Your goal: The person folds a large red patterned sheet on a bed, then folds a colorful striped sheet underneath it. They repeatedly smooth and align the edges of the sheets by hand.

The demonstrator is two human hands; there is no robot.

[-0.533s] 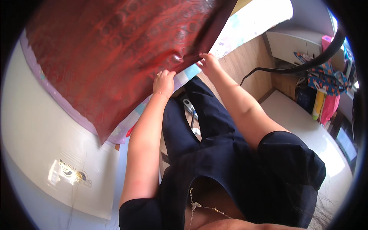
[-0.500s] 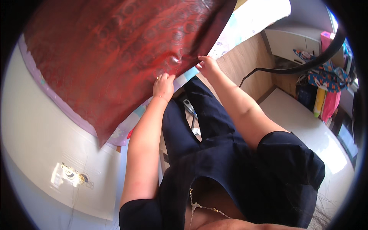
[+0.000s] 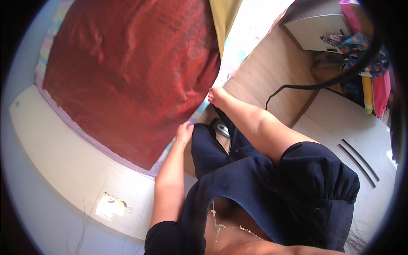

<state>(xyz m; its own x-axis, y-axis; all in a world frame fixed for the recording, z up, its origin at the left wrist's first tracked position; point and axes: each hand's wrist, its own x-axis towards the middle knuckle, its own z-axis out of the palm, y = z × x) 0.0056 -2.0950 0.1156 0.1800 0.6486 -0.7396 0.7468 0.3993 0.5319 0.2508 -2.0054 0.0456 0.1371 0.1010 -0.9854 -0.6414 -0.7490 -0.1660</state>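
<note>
A large dark red patterned sheet (image 3: 131, 80) with a slight sheen lies over a bed. Its tan underside (image 3: 225, 19) shows where the far right edge is folded back. My left hand (image 3: 184, 132) is closed at the sheet's near edge, fingertips on the border. Farther along that same edge, my right hand (image 3: 217, 97) pinches the rim with curled fingers. Beneath the red sheet, a pale printed bed cover (image 3: 244, 46) sticks out on the right, and its lilac border (image 3: 91, 142) runs along the left side.
A glossy white headboard-like panel (image 3: 63, 144) curves along the left. At right stand a white cabinet (image 3: 318, 32), a white surface (image 3: 340, 131) with two dark strips, and a pile of colourful cloths (image 3: 361, 55). A black curved bar (image 3: 323, 85) reaches over the wooden floor (image 3: 272, 68).
The red sheet's raised near edge has come down and lies flatter on the bed. Both hands have lowered toward me with it. The tan fold shows more at the far right.
</note>
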